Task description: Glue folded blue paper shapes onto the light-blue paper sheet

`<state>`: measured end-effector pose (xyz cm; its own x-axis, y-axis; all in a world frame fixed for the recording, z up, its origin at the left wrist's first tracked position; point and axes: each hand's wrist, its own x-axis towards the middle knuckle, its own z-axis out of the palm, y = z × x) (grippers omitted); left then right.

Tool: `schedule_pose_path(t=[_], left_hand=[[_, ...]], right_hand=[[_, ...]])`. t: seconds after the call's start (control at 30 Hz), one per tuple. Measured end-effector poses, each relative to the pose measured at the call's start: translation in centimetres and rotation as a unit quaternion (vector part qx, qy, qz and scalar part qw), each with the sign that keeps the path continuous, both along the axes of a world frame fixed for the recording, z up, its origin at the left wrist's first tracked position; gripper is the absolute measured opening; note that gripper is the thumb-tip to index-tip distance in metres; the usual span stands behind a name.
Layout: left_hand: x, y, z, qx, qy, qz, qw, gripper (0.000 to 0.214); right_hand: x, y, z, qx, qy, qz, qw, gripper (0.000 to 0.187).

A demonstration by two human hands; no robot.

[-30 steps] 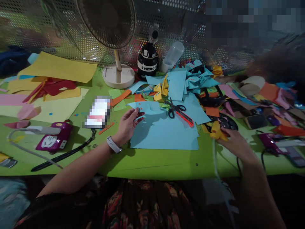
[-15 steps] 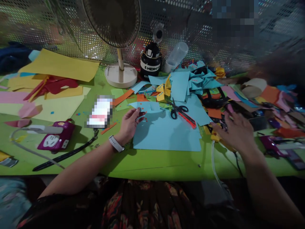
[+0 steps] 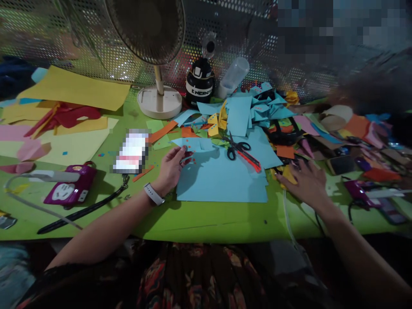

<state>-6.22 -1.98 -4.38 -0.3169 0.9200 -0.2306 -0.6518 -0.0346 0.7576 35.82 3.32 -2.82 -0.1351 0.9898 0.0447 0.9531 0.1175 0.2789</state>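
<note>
My left hand [image 3: 174, 169] pinches a small light blue paper piece [image 3: 196, 144] dotted with red, raised at one corner over a larger light blue sheet [image 3: 222, 184]. With fingers spread, my right hand [image 3: 307, 184] is palm down over a yellow object [image 3: 287, 175] with a pale cable; whether it touches is hard to tell. Between the hands, dark-handled scissors [image 3: 237, 148] lie on the blue paper, and a red box cutter [image 3: 249, 160] rests against them.
A fan [image 3: 159, 101], a black bottle [image 3: 200, 83] and a clear bottle [image 3: 234, 76] stand at the back. Coloured paper scraps [image 3: 267, 107] pile up there. At left are a phone [image 3: 132, 150], a purple device [image 3: 74, 186] with a cable, and yellow sheets [image 3: 77, 90].
My right hand has shifted slightly left and lower over the yellow object. My left hand keeps its pinch on the blue paper piece. The whole view has shifted a little.
</note>
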Motion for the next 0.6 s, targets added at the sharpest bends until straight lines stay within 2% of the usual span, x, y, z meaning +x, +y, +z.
schedule_pose_path(t=[0.1,0.33,0.6], left_hand=[[0.0,0.0,-0.1,0.002,-0.001,0.001,1.0,0.021],[0.1,0.0,0.0,0.005,0.014,-0.004,1.0,0.02],[0.2,-0.1,0.2,-0.003,0.025,-0.008,1.0,0.024]], right_hand=[[-0.4,-0.5,-0.8,0.004,-0.005,0.03,1.0,0.077],[-0.6,-1.8,-2.3,0.147,0.051,0.038,0.987,0.08],[0.0,-1.6,-1.8,0.103,0.029,0.07,0.992,0.068]])
